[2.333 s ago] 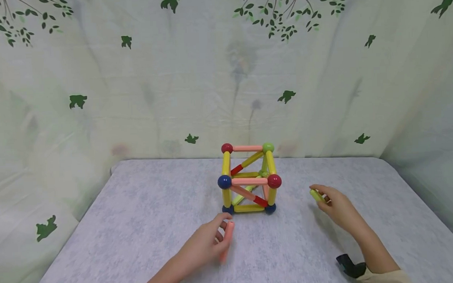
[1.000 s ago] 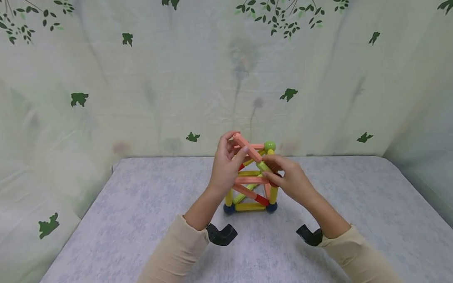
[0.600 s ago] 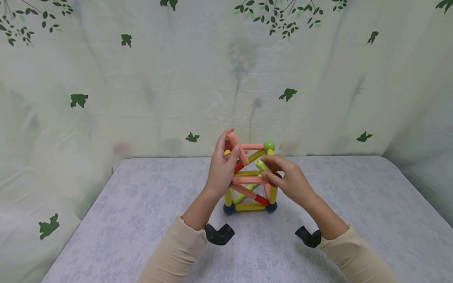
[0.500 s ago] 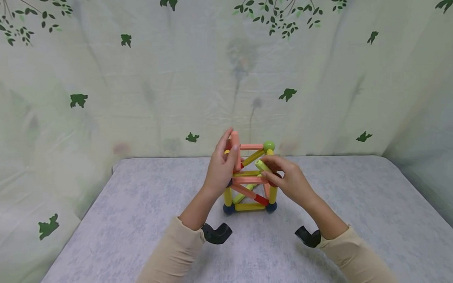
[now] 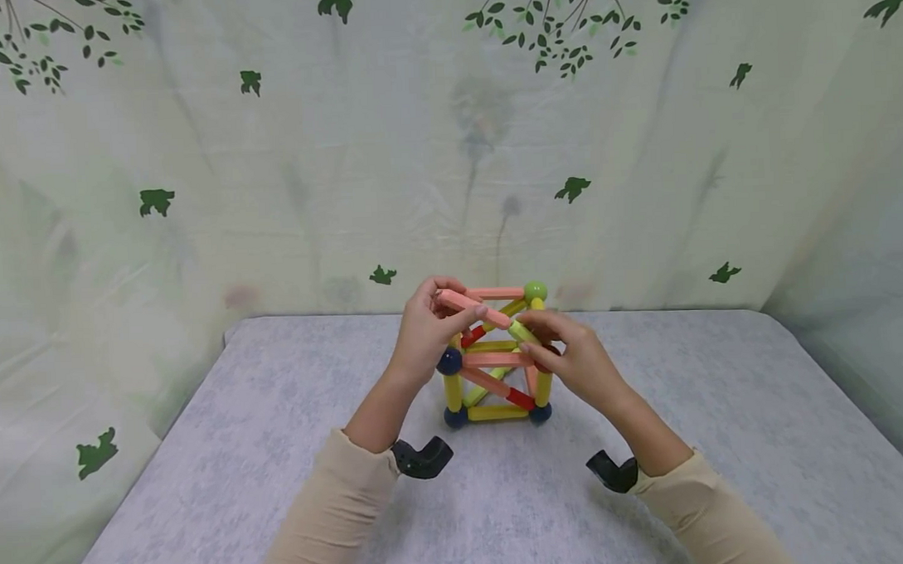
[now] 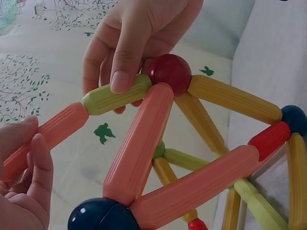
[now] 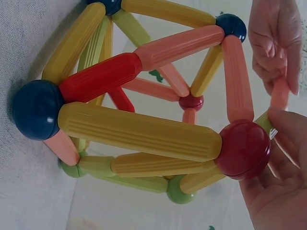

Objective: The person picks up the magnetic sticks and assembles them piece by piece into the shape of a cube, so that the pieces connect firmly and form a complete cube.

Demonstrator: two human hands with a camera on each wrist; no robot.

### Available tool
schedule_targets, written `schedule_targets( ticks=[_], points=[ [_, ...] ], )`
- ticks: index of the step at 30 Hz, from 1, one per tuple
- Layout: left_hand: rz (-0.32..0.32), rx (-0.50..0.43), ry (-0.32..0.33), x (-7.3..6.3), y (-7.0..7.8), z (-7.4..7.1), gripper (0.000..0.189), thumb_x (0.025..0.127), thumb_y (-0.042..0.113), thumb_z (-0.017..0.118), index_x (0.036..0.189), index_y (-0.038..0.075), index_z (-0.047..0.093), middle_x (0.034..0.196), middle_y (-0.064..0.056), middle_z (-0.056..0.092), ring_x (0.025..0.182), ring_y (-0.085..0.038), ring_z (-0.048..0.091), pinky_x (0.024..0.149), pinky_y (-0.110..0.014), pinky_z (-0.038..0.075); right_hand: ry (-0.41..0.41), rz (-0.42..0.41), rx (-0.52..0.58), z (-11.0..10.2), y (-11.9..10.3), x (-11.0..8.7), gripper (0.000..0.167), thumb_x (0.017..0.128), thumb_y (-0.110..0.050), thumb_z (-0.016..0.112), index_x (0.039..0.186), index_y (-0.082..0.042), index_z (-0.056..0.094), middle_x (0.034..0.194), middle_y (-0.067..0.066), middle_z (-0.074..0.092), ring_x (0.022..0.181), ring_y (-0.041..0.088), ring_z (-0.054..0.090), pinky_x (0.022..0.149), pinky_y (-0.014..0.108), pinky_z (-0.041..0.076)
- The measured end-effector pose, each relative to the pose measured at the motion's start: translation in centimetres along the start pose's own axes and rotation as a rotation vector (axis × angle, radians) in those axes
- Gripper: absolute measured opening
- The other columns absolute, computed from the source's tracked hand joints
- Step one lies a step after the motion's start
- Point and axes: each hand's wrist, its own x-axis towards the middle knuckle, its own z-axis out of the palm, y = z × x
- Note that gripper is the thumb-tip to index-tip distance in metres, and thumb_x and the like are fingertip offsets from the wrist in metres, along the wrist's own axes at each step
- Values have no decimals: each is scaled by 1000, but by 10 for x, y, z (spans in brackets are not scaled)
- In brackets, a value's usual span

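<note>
A cube-shaped frame of magnetic rods and balls [image 5: 497, 413] stands mid-table. My left hand [image 5: 423, 333] pinches a pink magnetic rod [image 6: 62, 123] that slopes down to the right above the frame's top. Its far end meets a short lime-green magnetic rod [image 6: 103, 99], end to end. With thumb and fingers, my right hand [image 5: 577, 356] pinches that green rod, whose other end touches a red ball [image 7: 244, 148] at the frame's near right top corner. A navy ball [image 6: 103, 215] forms the near left top corner.
Pink, yellow, red and green rods make the frame's edges and diagonals. The grey table [image 5: 278, 454] extends around it, backed by a pale leaf-print cloth [image 5: 305, 154]. A black wrist mount [image 5: 423, 457] is on the left wrist, another [image 5: 613, 472] on the right.
Both hands came from the table to the frame's top. The left hand's pink rod parted from the green rod, swung near upright, then tilted back to meet it. The right hand recently stayed still.
</note>
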Motion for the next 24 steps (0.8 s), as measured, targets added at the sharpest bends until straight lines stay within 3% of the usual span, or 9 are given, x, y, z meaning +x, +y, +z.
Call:
schedule_targets(
  ticks=[4,7,13,19,24],
  points=[
    [9,-51,-23,3,-1,3,35,84,12,63,112,3,44,86,-8,62,77,-22,55,67,-29,48,-16,-1,-13,1,0,1,33,80,-8,66,112,-13,59,98,-3,58,83,10,54,72,29,49],
    [61,-79,-35,6,-6,4,40,86,15,60,120,12,39,91,-11,62,85,-22,58,70,-30,49,-19,10,-23,1,-1,2,32,80,-8,67,111,-12,59,99,-2,59,85,11,56,72,29,49],
    [130,-45,-6,6,-10,3,41,88,16,57,124,14,36,104,-15,56,85,-28,60,73,-35,50,-23,71,-15,2,-5,13,32,84,-18,64,114,-12,57,97,-1,60,85,15,58,69,32,50],
    [171,124,36,8,-15,-3,45,87,16,60,128,12,43,114,-10,50,92,-27,57,76,-33,49,-68,48,144,4,-2,32,41,86,-19,60,125,-13,50,104,7,61,89,21,61,77,37,49],
    [151,321,20,12,-22,-13,52,86,18,61,134,15,41,126,-3,46,105,-25,48,86,-37,41,-131,26,188,4,3,45,43,87,-14,59,128,-10,48,110,12,60,92,22,61,80,36,48]
  ],
)
